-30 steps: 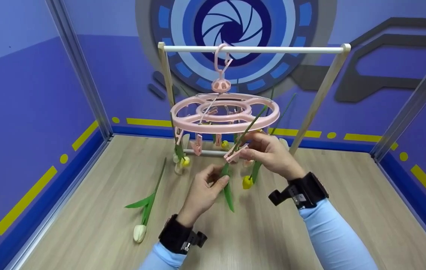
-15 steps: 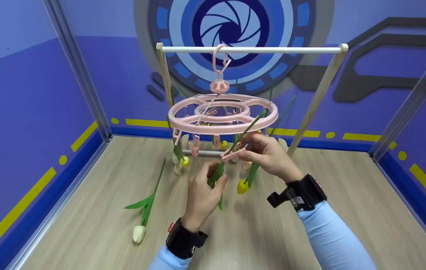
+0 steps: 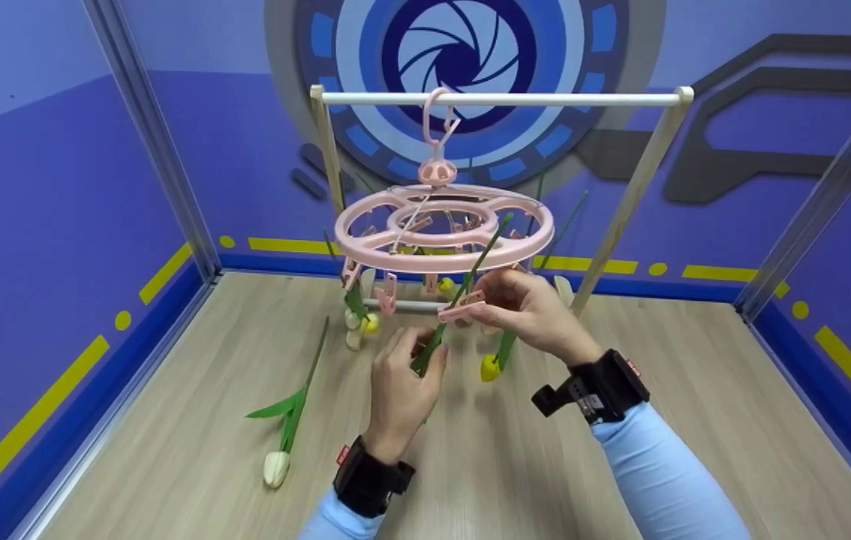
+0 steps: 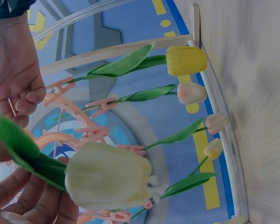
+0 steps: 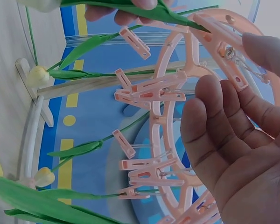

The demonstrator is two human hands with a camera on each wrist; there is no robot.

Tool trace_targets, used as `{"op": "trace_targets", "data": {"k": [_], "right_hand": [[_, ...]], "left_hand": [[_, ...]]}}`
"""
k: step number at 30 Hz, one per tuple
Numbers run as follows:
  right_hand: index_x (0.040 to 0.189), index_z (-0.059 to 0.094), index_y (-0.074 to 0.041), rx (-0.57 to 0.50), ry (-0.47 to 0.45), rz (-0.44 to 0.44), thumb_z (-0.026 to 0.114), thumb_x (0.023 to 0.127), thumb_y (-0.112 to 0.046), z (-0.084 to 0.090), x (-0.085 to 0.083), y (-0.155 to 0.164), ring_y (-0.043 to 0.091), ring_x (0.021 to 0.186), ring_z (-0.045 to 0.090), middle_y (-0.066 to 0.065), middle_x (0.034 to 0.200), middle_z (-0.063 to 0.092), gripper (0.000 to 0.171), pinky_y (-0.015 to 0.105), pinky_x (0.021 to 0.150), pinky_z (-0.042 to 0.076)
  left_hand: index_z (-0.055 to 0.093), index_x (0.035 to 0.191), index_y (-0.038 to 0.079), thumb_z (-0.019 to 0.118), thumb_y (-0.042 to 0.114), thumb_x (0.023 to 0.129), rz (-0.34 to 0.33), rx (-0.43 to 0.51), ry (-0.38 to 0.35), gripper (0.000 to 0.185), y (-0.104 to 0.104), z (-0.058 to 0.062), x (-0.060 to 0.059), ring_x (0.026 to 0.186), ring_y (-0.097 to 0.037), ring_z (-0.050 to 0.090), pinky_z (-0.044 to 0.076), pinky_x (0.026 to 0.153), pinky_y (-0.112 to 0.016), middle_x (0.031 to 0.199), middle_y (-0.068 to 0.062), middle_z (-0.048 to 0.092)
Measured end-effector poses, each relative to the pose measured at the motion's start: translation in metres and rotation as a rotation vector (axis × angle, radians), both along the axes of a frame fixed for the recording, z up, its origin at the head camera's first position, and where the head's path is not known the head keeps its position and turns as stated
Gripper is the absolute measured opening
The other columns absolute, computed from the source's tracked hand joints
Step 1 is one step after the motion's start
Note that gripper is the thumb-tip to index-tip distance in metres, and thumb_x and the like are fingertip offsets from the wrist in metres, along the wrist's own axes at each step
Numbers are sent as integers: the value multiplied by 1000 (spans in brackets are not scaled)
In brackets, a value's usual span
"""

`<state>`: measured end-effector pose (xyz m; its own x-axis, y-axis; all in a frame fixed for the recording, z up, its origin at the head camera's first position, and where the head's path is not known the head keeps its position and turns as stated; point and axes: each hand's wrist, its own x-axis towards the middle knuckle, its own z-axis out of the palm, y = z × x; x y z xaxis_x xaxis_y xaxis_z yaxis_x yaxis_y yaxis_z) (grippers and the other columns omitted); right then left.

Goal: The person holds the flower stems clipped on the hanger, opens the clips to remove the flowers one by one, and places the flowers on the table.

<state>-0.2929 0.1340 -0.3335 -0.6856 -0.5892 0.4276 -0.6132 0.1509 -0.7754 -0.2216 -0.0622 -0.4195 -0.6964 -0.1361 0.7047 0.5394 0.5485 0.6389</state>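
Observation:
In the head view my left hand (image 3: pixel 404 390) pinches the leafy stem of an artificial tulip. Its white bloom (image 4: pixel 107 177) points toward the table in the left wrist view; my fingers mostly hide it from the head. My right hand (image 3: pixel 538 319) pinches a pink clothespin (image 3: pixel 461 310) between thumb and fingers. This clothespin hangs from the round pink clip hanger (image 3: pixel 440 259). The green stem (image 3: pixel 482 259) runs up past the clothespin's mouth and in front of the hanger ring; in the right wrist view it meets the clothespin (image 5: pixel 219 46) at its mouth end.
The hanger hooks over a white bar (image 3: pixel 568 99) on a wooden stand (image 3: pixel 632 202). Several tulips hang bloom-down from other clothespins, including a yellow one (image 3: pixel 491 367). Some clothespins, such as one at the front (image 3: pixel 388 294), hold nothing. Another white tulip (image 3: pixel 276 469) lies on the table at left.
My left hand has shifted slightly left with the tulip, and the stem's top end has swung left. The clothespin in my right hand has moved a little left and lies flatter.

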Motion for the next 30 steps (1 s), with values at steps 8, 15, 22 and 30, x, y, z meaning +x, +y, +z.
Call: {"op": "trace_targets", "data": {"k": [8, 15, 22, 30], "right_hand": [[108, 68, 2, 8, 38, 9, 70, 98, -5, -1, -1, 0, 13, 79, 67, 14, 97, 74, 13, 24, 67, 53], [105, 73, -1, 42, 77, -56, 72, 97, -7, 0, 0, 1, 14, 74, 62, 10, 94, 73, 10, 22, 66, 51], [106, 75, -2, 88, 99, -118, 73, 97, -11, 0, 2, 1, 13, 69, 60, 10, 99, 72, 13, 21, 62, 50], [108, 76, -2, 121, 157, -140, 72, 98, -11, 2, 3, 2, 16, 74, 65, 9, 99, 75, 14, 21, 67, 52]], "left_hand": [[71, 103, 2, 74, 3, 93, -14, -5, 17, 11, -2, -1, -1, 87, -20, 70, 61, 79, -40, 94, -8, 70], [72, 100, 3, 70, 1, 94, -18, 1, 51, 6, -5, -1, -3, 82, -18, 70, 61, 74, -37, 89, -5, 70], [72, 99, 2, 71, 1, 94, -9, -1, 41, 5, -6, 1, -2, 83, -18, 70, 60, 74, -39, 90, -6, 70], [72, 101, 1, 71, 2, 95, -6, -17, 33, 6, -6, 2, -1, 85, -19, 69, 59, 75, -38, 92, -8, 70]]}}
